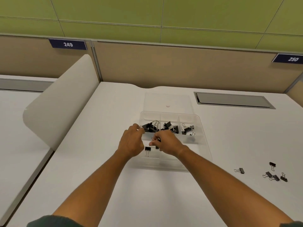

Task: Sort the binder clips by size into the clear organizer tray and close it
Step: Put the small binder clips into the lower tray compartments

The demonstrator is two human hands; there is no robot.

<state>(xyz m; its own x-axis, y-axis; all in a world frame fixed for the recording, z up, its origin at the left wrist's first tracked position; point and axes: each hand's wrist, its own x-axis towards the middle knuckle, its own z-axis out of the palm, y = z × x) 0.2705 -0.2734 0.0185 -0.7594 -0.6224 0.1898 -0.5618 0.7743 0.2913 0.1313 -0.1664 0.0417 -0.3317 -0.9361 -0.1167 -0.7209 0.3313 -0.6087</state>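
The clear organizer tray lies open on the white desk, its clear lid flat behind it. Black binder clips fill the three far compartments: large ones on the left, medium ones in the middle, small ones on the right. One small clip lies in a near compartment. My right hand hovers over the tray's near part, fingers closed on a small binder clip. My left hand rests at the tray's left wall, fingertips touching its rim.
Several loose small clips lie on the desk at the right, one more a little apart. A grey cable hatch sits at the back right. A white curved divider rises on the left; partition panels stand behind.
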